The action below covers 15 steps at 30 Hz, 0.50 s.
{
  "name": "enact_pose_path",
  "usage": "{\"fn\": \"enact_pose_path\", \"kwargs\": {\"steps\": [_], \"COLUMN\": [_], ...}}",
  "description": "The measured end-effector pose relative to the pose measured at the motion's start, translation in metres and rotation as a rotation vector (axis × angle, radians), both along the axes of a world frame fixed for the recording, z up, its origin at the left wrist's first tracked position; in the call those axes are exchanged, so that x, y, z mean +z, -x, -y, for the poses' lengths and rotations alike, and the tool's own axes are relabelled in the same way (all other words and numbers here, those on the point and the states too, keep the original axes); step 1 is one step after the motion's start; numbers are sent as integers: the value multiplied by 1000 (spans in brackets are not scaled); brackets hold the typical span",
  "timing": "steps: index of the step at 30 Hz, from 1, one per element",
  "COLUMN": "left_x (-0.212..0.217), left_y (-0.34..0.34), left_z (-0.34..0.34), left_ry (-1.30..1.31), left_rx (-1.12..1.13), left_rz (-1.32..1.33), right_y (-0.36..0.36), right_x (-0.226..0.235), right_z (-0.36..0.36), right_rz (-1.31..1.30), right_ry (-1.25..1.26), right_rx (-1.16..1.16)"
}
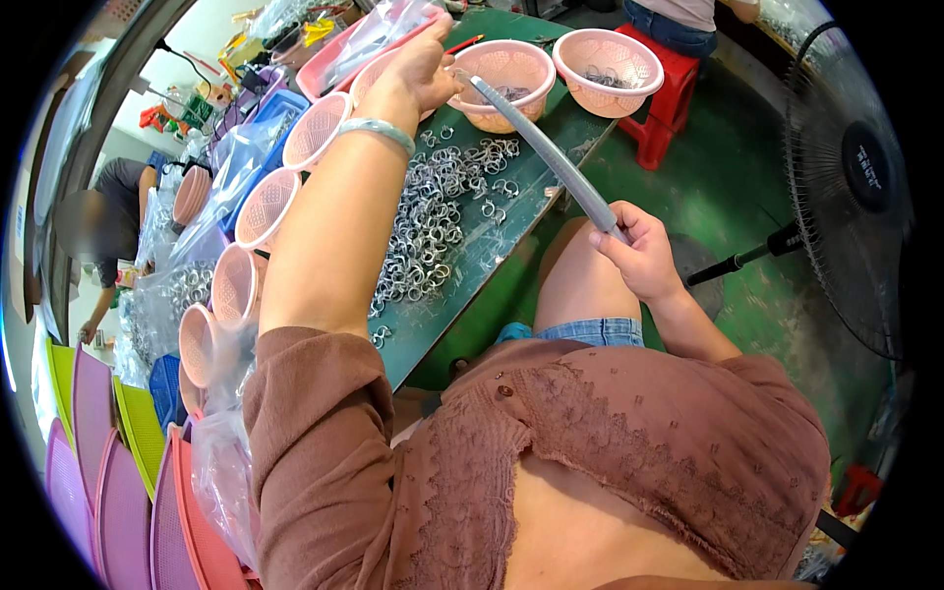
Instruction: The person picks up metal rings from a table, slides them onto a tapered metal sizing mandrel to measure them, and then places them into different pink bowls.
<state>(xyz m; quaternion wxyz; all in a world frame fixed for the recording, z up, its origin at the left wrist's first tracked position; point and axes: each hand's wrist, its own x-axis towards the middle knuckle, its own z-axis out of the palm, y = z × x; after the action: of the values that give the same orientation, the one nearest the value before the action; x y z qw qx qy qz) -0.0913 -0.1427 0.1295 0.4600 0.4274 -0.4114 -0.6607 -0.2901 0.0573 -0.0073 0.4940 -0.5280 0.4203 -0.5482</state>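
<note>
My right hand (639, 254) is wrapped around the thick end of a long grey tapered ring mandrel (551, 152), which slants up and left. Close to its thin tip is my left hand (418, 74), with a pale bangle (379, 128) on the wrist. Thumb and finger pinch together there, while other fingers stretch upward; whatever is between the fingertips is too small to make out. Below the left hand, a heap of silver metal rings (428, 231) is spread across the green table (521, 221). Just behind the mandrel tip stands a pink basket (501, 61) holding some rings.
Another pink basket (608, 69) with rings stands at the table's far right corner. More pink baskets (267, 208) line the left side, beside a blue tray (270, 147). A black fan (851, 177) stands at right. One person sits on a red stool (659, 98); another is at far left.
</note>
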Motion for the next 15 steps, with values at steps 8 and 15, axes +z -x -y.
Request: {"fn": "enact_pose_path", "kwargs": {"steps": [8,15], "left_x": [-50,-104], "left_y": [-50,-59], "left_z": [5,-41], "left_ry": [403,882], "left_rx": [-96,-381], "left_rz": [769,1403], "right_y": [-3,-10], "right_x": [-4,-7], "right_z": [0,7], "right_rz": [-6,13], "right_ry": [6,-11], "right_rx": [-5,-29]}}
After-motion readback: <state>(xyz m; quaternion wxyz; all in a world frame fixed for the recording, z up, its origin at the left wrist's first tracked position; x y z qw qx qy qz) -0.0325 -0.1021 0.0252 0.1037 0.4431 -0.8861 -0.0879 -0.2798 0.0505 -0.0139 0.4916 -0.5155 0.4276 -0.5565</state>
